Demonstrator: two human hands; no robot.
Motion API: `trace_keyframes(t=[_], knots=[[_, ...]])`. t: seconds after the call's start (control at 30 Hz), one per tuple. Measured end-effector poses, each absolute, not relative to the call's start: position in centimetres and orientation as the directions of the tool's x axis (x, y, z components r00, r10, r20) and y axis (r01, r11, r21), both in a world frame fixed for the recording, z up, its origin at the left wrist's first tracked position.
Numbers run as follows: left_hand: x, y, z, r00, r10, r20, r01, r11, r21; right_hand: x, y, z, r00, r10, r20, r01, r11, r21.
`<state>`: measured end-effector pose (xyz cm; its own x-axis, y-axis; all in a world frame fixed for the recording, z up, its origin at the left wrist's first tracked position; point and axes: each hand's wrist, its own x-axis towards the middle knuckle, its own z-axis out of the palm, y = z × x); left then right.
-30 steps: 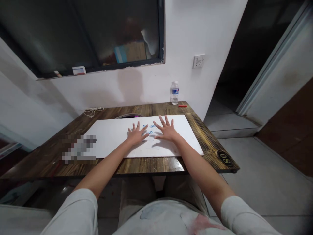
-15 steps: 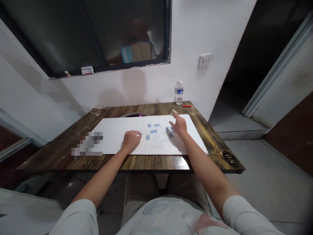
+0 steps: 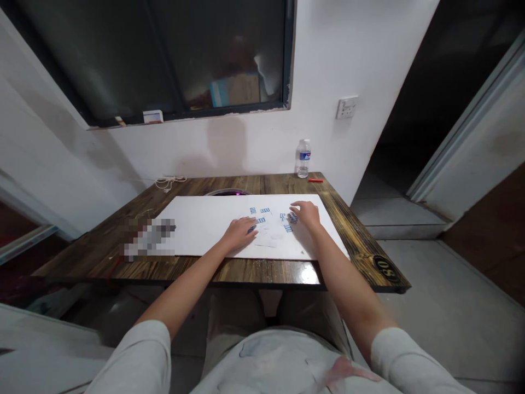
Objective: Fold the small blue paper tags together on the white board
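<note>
Water bottle (image 3: 303, 158) near wall socket (image 3: 346, 108)

A long stretch of the white rectangular board (image 3: 197, 224) gave a hand room to pass between the left hand (image 3: 241, 232) and the blurred, pixelated object (image 3: 150, 238) at the board's left end; small paper slips printed in blue (image 3: 260, 220) lay between the left hand and the right hand (image 3: 305, 214), in the way of a sideways sweep; a round dark metal rim (image 3: 225, 192) rose just behind the board; a strip of brown wooden tabletop (image 3: 77, 261) ran beside the blurred object; farther back, a clear plastic water bottle (image 3: 303, 158) and a thin red stick (image 3: 315, 180) stood in the way near the white plaster wall (image 3: 246, 148), which closed off forward reach.
</note>
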<state>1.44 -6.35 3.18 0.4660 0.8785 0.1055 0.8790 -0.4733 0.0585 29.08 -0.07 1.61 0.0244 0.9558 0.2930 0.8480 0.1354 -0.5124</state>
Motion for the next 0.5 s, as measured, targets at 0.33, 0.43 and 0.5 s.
trace_keyframes(t=[0.33, 0.43, 0.5], knots=[[2.0, -4.9, 2.7, 0.553, 0.833, 0.036, 0.833, -0.553, 0.012, 30.5, -0.1, 1.2, 0.033, 0.989, 0.142, 0.897, 0.033, -0.441], [1.6, -5.5, 2.7, 0.572, 0.820, 0.022, 0.820, -0.572, 0.022, 30.9, -0.3, 1.1, 0.013, 0.995, 0.099, 0.909, 0.029, -0.416], [1.4, -5.9, 2.8, 0.590, 0.808, 0.006, 0.807, -0.590, 0.032, 31.3, -0.3, 0.9, 0.002, 0.998, 0.058, 0.919, 0.021, -0.393]])
